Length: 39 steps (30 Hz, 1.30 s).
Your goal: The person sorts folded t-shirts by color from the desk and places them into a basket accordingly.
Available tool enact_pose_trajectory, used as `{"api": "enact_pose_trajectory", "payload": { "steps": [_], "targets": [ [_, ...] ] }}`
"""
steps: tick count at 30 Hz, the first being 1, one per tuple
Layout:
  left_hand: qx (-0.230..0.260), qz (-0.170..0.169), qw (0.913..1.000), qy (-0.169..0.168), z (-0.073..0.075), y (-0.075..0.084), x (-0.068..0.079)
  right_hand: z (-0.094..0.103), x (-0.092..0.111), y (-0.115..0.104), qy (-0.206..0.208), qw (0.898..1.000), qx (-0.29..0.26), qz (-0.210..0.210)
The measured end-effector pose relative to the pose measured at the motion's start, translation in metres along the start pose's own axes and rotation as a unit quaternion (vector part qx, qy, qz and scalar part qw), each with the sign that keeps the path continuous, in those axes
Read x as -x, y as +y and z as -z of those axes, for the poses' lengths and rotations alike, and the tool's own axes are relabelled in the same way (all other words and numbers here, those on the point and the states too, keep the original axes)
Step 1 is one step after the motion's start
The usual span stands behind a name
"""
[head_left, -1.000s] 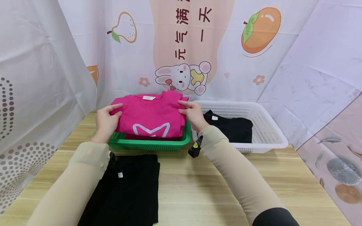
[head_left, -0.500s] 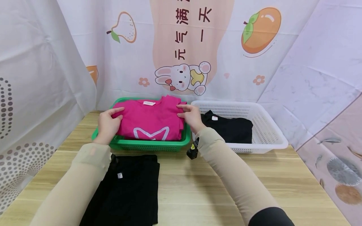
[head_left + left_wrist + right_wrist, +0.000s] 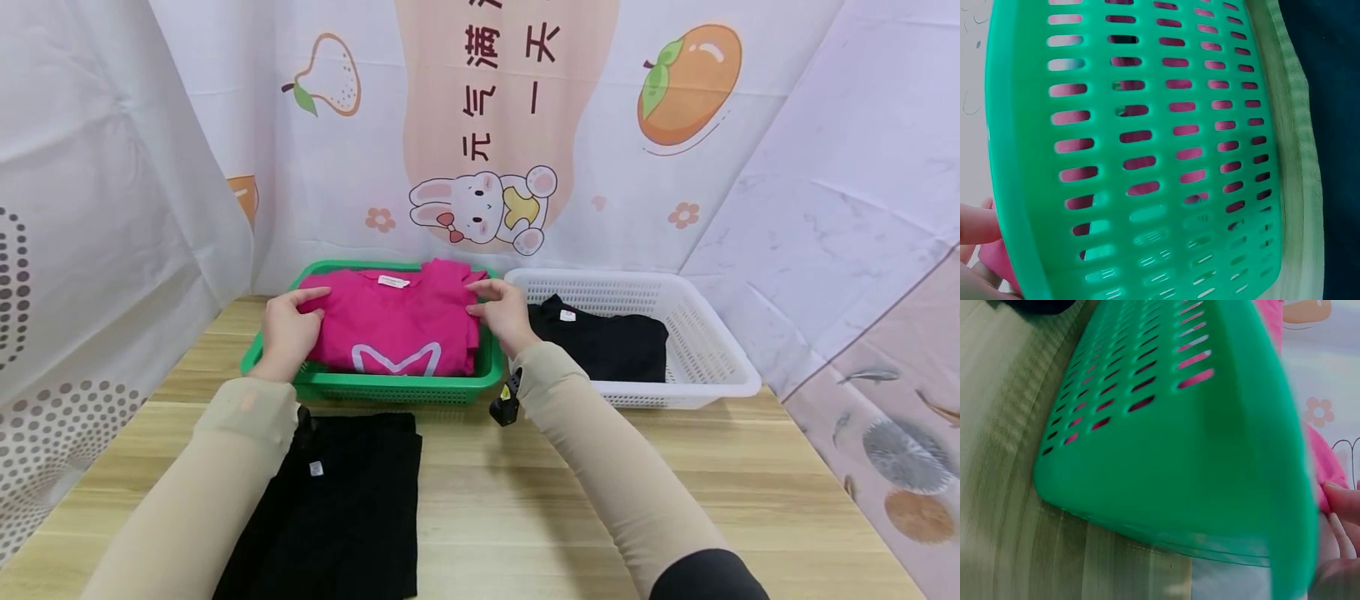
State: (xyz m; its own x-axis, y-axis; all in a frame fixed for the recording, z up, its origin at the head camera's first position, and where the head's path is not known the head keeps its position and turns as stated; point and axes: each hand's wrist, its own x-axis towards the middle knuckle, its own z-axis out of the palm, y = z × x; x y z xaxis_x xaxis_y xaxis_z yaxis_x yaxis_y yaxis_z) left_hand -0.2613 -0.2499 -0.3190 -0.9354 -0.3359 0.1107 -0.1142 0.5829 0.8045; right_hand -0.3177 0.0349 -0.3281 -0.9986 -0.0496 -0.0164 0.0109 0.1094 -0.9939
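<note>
Pink shirt (image 3: 393,321) lies in green basket (image 3: 397,386), white basket (image 3: 701,333) beside, black garment (image 3: 352,517) nearer.

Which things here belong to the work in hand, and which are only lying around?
Seemingly in use:
pink garment, pinched by left hand and right hand
green basket, holding it

Apparently just lying around:
black garment on the table
white basket
black shirt inside it

These last may also belong; I cannot tell.

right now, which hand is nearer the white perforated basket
Right. The right hand grips the right side of the folded pink shirt, by the left end of the white perforated basket; the left hand grips the shirt's left side, across the green basket.
</note>
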Motion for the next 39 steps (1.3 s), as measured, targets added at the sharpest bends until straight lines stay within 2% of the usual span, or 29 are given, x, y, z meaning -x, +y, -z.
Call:
{"api": "enact_pose_trajectory", "payload": {
  "steps": [6,11,20,28,39],
  "targets": [
    [-0.009,0.007,0.9999,-0.009,-0.001,-0.003,0.002,0.004,0.001,0.006,0.002,1.000,0.011,0.000],
    [-0.010,0.002,0.9997,-0.020,0.004,-0.008,0.002,0.014,-0.001,0.012,0.000,1.000,-0.019,0.001],
    [-0.031,-0.011,0.9994,-0.014,0.007,-0.009,0.005,0.021,0.001,0.010,-0.003,0.999,-0.049,0.020],
    [0.016,-0.050,0.9985,-0.014,0.016,0.000,0.020,0.017,0.016,-0.006,-0.023,0.995,-0.096,0.026],
    [0.023,-0.092,0.9950,-0.032,0.032,0.012,0.046,0.019,0.040,-0.024,-0.062,0.993,-0.086,0.043]
  ]
}}
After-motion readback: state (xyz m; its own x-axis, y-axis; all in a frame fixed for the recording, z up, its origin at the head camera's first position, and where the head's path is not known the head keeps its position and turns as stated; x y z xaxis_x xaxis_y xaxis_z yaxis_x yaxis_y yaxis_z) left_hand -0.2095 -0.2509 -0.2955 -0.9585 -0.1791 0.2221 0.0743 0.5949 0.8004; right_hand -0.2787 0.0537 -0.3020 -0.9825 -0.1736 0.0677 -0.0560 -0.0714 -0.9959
